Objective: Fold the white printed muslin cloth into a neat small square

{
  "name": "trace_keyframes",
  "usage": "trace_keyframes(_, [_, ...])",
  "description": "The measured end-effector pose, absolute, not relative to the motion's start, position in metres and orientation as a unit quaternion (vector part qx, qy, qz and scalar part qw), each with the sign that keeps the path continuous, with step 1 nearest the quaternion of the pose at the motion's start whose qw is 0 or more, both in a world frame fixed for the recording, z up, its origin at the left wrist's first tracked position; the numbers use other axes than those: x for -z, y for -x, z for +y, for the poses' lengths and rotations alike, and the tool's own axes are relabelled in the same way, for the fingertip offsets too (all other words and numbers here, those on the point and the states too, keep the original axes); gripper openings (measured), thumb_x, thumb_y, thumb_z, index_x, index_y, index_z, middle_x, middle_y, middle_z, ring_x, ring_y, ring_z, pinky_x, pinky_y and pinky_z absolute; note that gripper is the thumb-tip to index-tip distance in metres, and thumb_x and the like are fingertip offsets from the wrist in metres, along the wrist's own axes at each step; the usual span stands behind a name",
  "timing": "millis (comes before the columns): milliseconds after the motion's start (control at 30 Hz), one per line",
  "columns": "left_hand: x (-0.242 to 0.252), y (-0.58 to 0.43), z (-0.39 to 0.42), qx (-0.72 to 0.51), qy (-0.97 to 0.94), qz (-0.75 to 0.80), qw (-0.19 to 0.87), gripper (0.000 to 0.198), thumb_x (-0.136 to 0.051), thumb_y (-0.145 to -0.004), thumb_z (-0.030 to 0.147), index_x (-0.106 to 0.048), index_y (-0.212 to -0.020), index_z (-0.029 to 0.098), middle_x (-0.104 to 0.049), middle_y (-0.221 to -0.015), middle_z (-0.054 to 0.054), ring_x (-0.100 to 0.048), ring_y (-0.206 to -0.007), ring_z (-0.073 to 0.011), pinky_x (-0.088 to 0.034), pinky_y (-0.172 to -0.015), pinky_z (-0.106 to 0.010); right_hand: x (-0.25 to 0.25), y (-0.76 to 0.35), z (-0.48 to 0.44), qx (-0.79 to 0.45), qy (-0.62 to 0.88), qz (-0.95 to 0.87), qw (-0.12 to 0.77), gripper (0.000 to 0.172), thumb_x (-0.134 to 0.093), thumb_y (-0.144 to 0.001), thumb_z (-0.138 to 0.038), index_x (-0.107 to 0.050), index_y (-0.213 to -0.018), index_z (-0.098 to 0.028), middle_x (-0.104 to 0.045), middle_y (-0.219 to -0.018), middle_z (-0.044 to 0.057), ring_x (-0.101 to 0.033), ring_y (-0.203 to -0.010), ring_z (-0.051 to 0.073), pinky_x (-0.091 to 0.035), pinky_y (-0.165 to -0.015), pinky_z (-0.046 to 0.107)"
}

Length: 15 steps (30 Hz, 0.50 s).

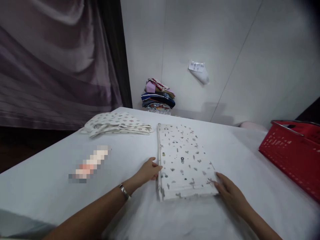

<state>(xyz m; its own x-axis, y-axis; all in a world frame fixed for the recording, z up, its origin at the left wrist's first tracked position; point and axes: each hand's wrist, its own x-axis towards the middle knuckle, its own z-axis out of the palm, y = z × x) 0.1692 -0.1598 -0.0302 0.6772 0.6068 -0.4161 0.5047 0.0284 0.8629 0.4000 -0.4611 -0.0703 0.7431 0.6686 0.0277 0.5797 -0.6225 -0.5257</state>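
Observation:
A white cloth with small dark prints (183,156) lies folded into a long rectangle on the white table (50,180). My left hand (147,172) rests at its left edge, fingers together and pressed against the fold. On the cloth's near right corner sits my right hand (230,191), its fingers stretched flat. Neither hand lifts the cloth.
Another folded printed garment (117,124) lies at the back left of the table. A stack of coloured folded clothes (158,96) stands against the white wall. A red plastic basket (293,150) sits at the right edge. A paper note (196,66) hangs on the wall.

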Motion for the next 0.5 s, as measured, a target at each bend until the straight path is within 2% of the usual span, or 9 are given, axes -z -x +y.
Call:
trace_keyframes(133, [0.024, -0.159, -0.184, 0.009, -0.717, 0.393, 0.575, 0.060, -0.063, -0.073, 0.043, -0.043, -0.120, 0.011, -0.064, -0.085, -0.007, -0.055, -0.052, -0.0108, -0.043, -0.046, -0.022, 0.059, -0.394, -0.455, -0.134, 0.910, -0.270, 0.285, 0.074, -0.046, -0.080, -0.059, -0.039, -0.139, -0.015, -0.051, -0.132, 0.014, -0.051, -0.117, 0.028, -0.042, -0.096, 0.041])
trace_keyframes(267, [0.022, -0.160, -0.197, -0.036, -0.732, 0.414, 0.541, 0.046, -0.071, -0.065, 0.033, -0.052, -0.102, 0.014, -0.066, -0.088, -0.008, -0.060, -0.065, -0.0154, -0.044, -0.049, -0.022, 0.049, -0.407, -0.439, -0.176, 0.893, -0.252, 0.329, 0.072, -0.061, -0.067, -0.044, -0.050, -0.131, -0.012, -0.065, -0.103, 0.013, -0.062, -0.095, 0.028, -0.049, -0.080, 0.037])
trace_keyframes(333, [0.023, -0.166, -0.212, -0.057, -0.721, 0.426, 0.543, 0.047, -0.071, -0.063, 0.029, -0.052, -0.103, 0.015, -0.067, -0.088, -0.008, -0.062, -0.067, -0.0165, -0.044, -0.050, -0.023, 0.040, -0.429, -0.442, -0.187, 0.870, -0.259, 0.375, 0.069, -0.064, -0.062, -0.039, -0.055, -0.125, -0.012, -0.066, -0.092, 0.010, -0.064, -0.079, 0.024, -0.050, -0.068, 0.033])
trace_keyframes(400, [0.024, -0.177, -0.241, -0.053, -0.691, 0.416, 0.589, 0.050, -0.070, -0.066, 0.028, -0.048, -0.110, 0.015, -0.067, -0.080, -0.006, -0.061, -0.062, -0.0154, -0.044, -0.050, -0.023, 0.027, -0.462, -0.455, -0.158, 0.860, -0.265, 0.405, 0.065, -0.066, -0.060, -0.037, -0.059, -0.120, -0.013, -0.065, -0.086, 0.008, -0.063, -0.069, 0.021, -0.049, -0.061, 0.031])
trace_keyframes(500, [0.032, -0.199, -0.307, 0.013, -0.630, 0.330, 0.703, 0.059, -0.069, -0.067, 0.026, -0.042, -0.119, 0.015, -0.065, -0.069, -0.003, -0.060, -0.055, -0.0140, -0.045, -0.048, -0.022, 0.002, -0.521, -0.484, -0.061, 0.886, -0.272, 0.370, 0.055, -0.066, -0.062, -0.030, -0.063, -0.114, -0.014, -0.066, -0.086, 0.010, -0.063, -0.070, 0.022, -0.049, -0.063, 0.032])
